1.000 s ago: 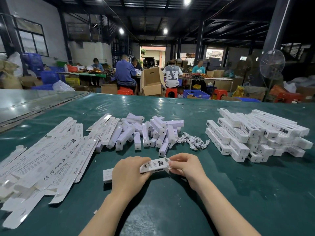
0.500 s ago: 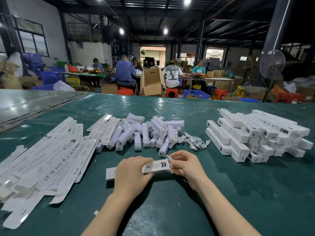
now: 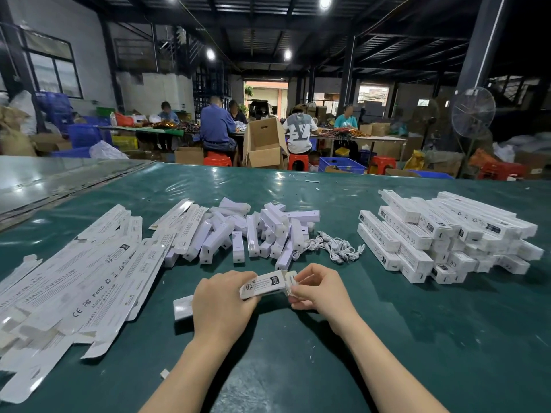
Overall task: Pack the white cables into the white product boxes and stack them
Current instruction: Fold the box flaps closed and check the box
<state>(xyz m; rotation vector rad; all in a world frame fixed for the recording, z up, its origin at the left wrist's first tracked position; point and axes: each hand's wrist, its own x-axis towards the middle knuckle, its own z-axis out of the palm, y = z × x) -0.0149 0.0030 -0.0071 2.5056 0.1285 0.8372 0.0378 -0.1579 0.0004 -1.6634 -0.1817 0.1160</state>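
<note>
My left hand [image 3: 222, 302] grips a long white product box [image 3: 262, 284] just above the green table [image 3: 417, 338], near its front middle. The box's left end [image 3: 183, 307] sticks out past that hand. My right hand [image 3: 320, 289] pinches the small flaps at the box's right end [image 3: 289, 281]. A loose tangle of white cables [image 3: 337, 247] lies a little behind my right hand. A stack of closed white boxes [image 3: 441, 234] stands at the right.
Flat unfolded box blanks [image 3: 77, 281] cover the left of the table. A heap of small white devices [image 3: 253, 231] lies in the middle, beside the cables. Beyond the far edge, people sit at other tables among cardboard cartons [image 3: 264, 144] and a standing fan [image 3: 472, 113].
The box has tilted slightly, right end up, as both hands shifted. My right fingers now work the end flaps, which have come open and visible.
</note>
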